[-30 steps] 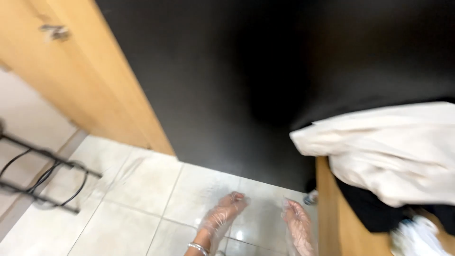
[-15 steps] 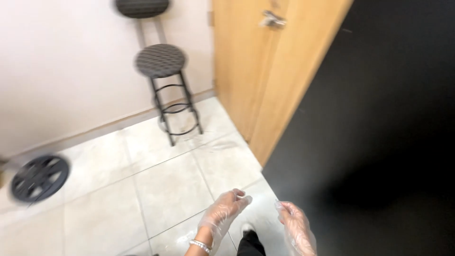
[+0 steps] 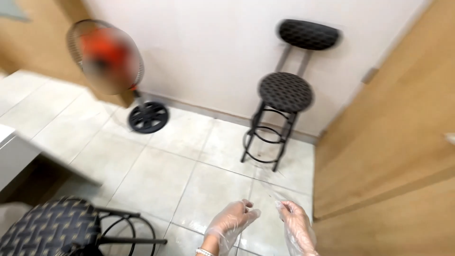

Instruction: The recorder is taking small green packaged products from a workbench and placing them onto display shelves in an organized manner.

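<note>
Head view: both hands wear clear plastic gloves and are held low over the tiled floor (image 3: 156, 175). The left hand (image 3: 231, 223) has its fingers curled inward, with the fingertips pinched together. The right hand (image 3: 296, 227) pinches a thin, clear film (image 3: 270, 189) that rises ahead of it. Whether the left hand also grips the film cannot be told. Ahead of the hands stands a black bar stool (image 3: 284, 95); far left-ahead, a standing fan (image 3: 106, 57). A second stool (image 3: 52, 227) is left of the left hand. A wooden door (image 3: 393, 142) is to the right. No containers are visible.
</note>
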